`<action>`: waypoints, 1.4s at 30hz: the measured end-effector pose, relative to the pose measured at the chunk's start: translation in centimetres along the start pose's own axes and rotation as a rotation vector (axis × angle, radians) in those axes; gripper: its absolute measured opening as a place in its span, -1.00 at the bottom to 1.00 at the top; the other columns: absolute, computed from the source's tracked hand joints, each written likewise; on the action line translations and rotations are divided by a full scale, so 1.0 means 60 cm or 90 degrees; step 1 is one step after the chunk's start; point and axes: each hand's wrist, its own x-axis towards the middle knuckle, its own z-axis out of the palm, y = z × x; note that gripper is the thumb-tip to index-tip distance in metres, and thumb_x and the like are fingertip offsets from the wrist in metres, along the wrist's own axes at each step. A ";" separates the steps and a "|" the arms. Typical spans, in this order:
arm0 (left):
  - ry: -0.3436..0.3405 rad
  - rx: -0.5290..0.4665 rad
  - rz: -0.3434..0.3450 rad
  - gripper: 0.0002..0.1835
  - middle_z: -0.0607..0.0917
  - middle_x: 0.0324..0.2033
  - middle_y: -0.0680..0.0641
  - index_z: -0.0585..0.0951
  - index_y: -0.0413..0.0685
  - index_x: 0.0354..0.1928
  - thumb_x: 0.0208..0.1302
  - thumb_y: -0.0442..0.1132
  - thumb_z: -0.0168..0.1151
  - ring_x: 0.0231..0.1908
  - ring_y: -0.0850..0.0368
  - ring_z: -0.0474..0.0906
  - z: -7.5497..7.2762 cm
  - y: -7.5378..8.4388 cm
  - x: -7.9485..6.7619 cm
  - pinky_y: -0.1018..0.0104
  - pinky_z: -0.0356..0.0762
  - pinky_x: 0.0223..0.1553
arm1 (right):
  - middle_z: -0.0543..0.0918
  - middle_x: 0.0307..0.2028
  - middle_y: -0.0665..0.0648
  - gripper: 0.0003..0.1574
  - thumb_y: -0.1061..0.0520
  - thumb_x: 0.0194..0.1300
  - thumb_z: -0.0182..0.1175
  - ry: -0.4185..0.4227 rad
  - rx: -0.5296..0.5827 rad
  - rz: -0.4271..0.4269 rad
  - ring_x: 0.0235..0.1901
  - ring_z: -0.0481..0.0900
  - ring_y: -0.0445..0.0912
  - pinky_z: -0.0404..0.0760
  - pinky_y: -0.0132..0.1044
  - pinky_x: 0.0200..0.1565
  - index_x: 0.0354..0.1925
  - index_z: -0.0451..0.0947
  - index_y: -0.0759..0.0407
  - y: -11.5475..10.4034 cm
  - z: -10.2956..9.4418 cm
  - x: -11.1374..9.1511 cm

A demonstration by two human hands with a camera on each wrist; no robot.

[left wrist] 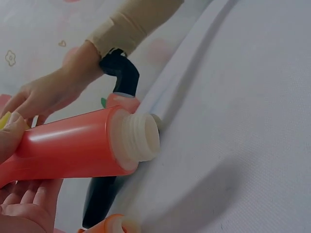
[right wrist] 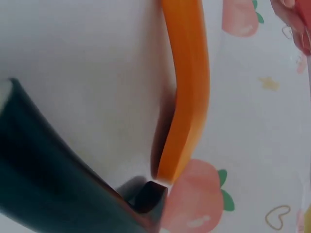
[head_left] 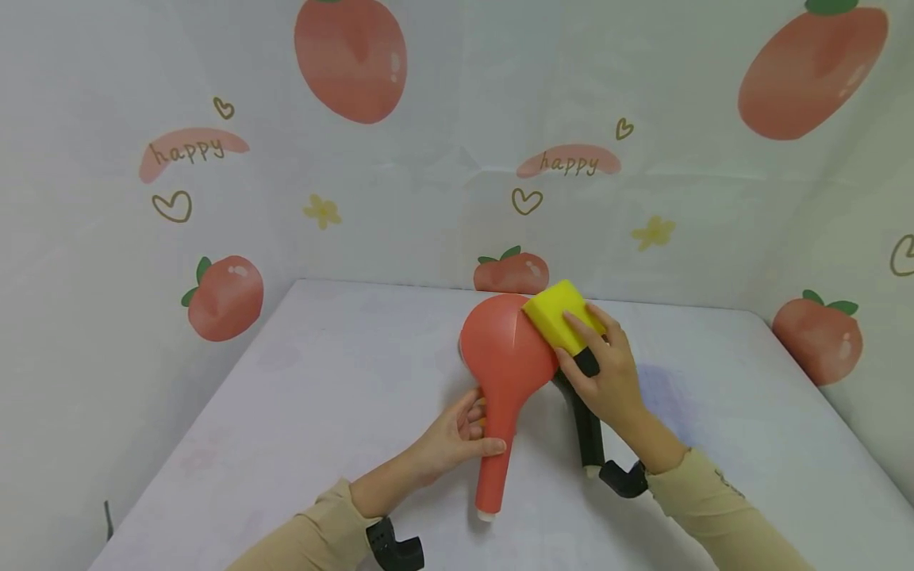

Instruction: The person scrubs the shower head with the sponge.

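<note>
In the head view, my left hand (head_left: 451, 441) grips the handle of a red handheld shower head (head_left: 505, 341), thumb across the front and fingers behind. The round head points up and the white threaded end (left wrist: 141, 138) faces me. My right hand (head_left: 616, 379) holds a yellow sponge (head_left: 558, 313) between thumb and fingers. The sponge is against the upper right edge of the red head; whether it presses there I cannot tell. Behind them is a black shower head (head_left: 587, 424), its top hidden by the red one and the hand.
An orange shower head (right wrist: 189, 92) lies on the white table (head_left: 357, 357), mostly hidden behind the red one in the head view. A backdrop (head_left: 428, 159) printed with fruit and hearts stands behind the table. Both wrists carry black camera mounts (head_left: 624, 479).
</note>
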 end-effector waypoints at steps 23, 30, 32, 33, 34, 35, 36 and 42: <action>-0.013 0.020 -0.003 -0.12 0.45 0.17 -0.23 0.05 0.00 0.42 0.13 -0.25 0.33 -0.09 0.21 0.59 0.010 0.001 0.002 0.30 0.58 0.03 | 0.34 0.19 0.45 -0.44 0.22 0.10 0.27 -0.044 0.001 0.031 0.09 0.34 0.28 0.48 0.08 -0.10 0.13 0.49 0.17 0.008 0.000 0.024; -0.015 0.017 -0.012 -0.14 0.44 0.19 -0.19 0.06 0.10 0.41 0.14 -0.26 0.32 -0.06 0.19 0.58 0.011 0.001 0.004 0.28 0.58 0.04 | 0.39 0.13 0.44 -0.39 -0.22 0.36 -0.08 -0.049 -0.021 -0.079 0.00 0.40 0.29 0.48 0.17 -0.11 0.06 0.53 0.18 -0.013 0.008 0.032; -0.015 0.020 -0.010 -0.14 0.44 0.18 -0.19 0.06 0.11 0.41 0.14 -0.26 0.32 -0.06 0.20 0.58 0.010 -0.001 0.004 0.28 0.58 0.03 | 0.40 0.13 0.46 -0.45 -0.16 0.35 -0.01 -0.040 -0.022 -0.063 -0.02 0.40 0.30 0.47 0.15 -0.13 0.06 0.54 0.20 -0.009 0.007 0.037; -0.016 0.021 -0.009 -0.14 0.44 0.18 -0.19 0.07 0.10 0.41 0.13 -0.26 0.33 -0.06 0.20 0.58 0.010 -0.002 0.004 0.28 0.58 0.03 | 0.40 0.13 0.46 -0.49 -0.10 0.33 0.05 -0.036 -0.022 -0.047 -0.02 0.40 0.30 0.47 0.14 -0.14 0.06 0.53 0.20 -0.007 0.006 0.039; -0.018 0.021 -0.007 -0.14 0.44 0.18 -0.19 0.07 0.09 0.41 0.13 -0.26 0.33 -0.07 0.20 0.58 0.010 -0.002 0.003 0.28 0.58 0.03 | 0.39 0.13 0.46 -0.52 -0.04 0.29 0.11 -0.035 -0.023 -0.027 -0.02 0.39 0.30 0.47 0.13 -0.15 0.06 0.53 0.20 -0.004 0.005 0.041; -0.018 0.021 -0.007 -0.14 0.44 0.18 -0.19 0.07 0.08 0.41 0.13 -0.26 0.33 -0.07 0.19 0.58 0.011 -0.003 0.003 0.28 0.58 0.03 | 0.38 0.14 0.47 -0.54 0.03 0.24 0.17 -0.035 -0.024 -0.007 -0.01 0.39 0.30 0.47 0.12 -0.15 0.07 0.52 0.20 -0.001 0.005 0.042; -0.021 0.023 -0.004 -0.14 0.44 0.18 -0.20 0.07 0.06 0.41 0.13 -0.26 0.33 -0.07 0.19 0.58 0.011 -0.004 0.003 0.28 0.58 0.03 | 0.37 0.14 0.47 -0.52 0.10 0.17 0.22 -0.036 -0.025 0.011 -0.01 0.38 0.31 0.47 0.11 -0.15 0.07 0.52 0.20 0.001 0.005 0.043; -0.018 0.022 -0.016 -0.12 0.45 0.17 -0.21 0.07 0.03 0.41 0.11 -0.26 0.34 -0.08 0.19 0.59 0.015 -0.009 0.003 0.29 0.58 0.03 | 0.36 0.16 0.46 -0.50 0.10 0.16 0.24 -0.066 -0.027 -0.005 0.03 0.36 0.32 0.46 0.15 -0.09 0.09 0.52 0.18 -0.009 0.014 0.041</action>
